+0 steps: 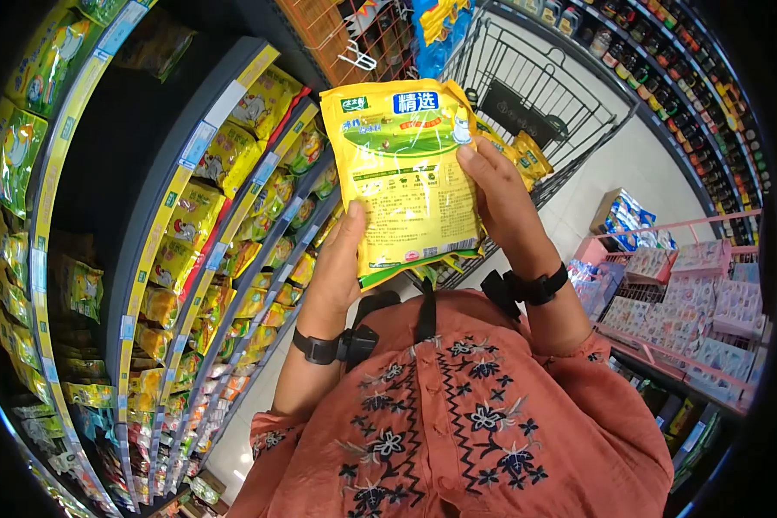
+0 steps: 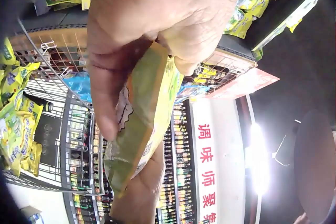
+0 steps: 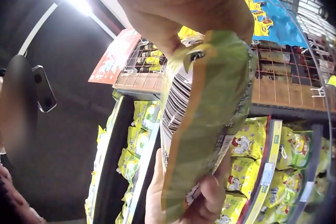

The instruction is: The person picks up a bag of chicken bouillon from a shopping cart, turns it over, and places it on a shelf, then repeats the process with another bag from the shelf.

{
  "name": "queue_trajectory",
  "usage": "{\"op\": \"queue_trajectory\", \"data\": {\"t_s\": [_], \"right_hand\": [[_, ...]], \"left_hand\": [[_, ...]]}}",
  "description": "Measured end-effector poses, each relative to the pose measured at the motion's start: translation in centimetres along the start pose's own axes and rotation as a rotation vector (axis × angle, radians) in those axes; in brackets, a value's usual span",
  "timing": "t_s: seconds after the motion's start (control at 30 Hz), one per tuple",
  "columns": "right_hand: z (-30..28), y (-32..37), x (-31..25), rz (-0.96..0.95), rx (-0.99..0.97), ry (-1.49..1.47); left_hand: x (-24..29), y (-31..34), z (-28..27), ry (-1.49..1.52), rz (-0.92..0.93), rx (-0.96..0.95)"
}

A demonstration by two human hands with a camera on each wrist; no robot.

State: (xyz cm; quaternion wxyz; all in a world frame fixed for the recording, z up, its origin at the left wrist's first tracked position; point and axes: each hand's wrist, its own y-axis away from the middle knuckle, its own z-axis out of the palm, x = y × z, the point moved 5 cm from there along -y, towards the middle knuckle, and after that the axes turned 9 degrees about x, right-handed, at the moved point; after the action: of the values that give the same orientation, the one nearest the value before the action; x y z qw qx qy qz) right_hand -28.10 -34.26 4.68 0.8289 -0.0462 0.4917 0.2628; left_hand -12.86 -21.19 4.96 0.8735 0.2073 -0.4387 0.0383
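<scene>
A large yellow seasoning pouch (image 1: 410, 203) with a green band and Chinese print is held up in front of the chest, its printed face toward the head camera. My left hand (image 1: 332, 263) grips its lower left edge, thumb on the face. On the opposite side my right hand (image 1: 502, 194) pinches the right edge, thumb over the print and fingers behind. Seen from the left wrist, the left hand (image 2: 163, 16) holds the pouch (image 2: 144, 111) nearly edge-on. The right wrist view shows a barcode on the pouch (image 3: 210, 103) and the right hand (image 3: 184, 3) above it.
Shelves of yellow and green pouches (image 1: 190, 233) run along the left. Ahead stands a shopping cart (image 1: 570, 82) with several yellow packs (image 1: 527, 155) inside. A pink rack (image 1: 682, 285) of boxed goods is at right, and bottle shelves (image 1: 656, 78) curve behind.
</scene>
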Motion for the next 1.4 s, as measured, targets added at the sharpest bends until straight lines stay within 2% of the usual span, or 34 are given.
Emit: {"op": "queue_trajectory", "data": {"t_s": [0.3, 0.77, 0.87, 1.4], "right_hand": [[1.2, 0.5, 0.3, 0.041, -0.008, -0.011], [2.7, -0.5, 1.3, 0.085, -0.063, -0.021], [3.1, -0.6, 1.5, 0.086, -0.087, -0.038], [3.8, -1.4, 2.1, 0.151, -0.127, -0.065]], "left_hand": [[0.2, -0.2, -1.0, 0.007, -0.010, 0.009], [1.4, 0.3, -1.3, 0.102, 0.069, 0.035], [1.6, 0.4, -1.5, 0.047, 0.072, 0.107], [2.8, 0.7, -1.6, 0.050, 0.114, 0.095]]}}
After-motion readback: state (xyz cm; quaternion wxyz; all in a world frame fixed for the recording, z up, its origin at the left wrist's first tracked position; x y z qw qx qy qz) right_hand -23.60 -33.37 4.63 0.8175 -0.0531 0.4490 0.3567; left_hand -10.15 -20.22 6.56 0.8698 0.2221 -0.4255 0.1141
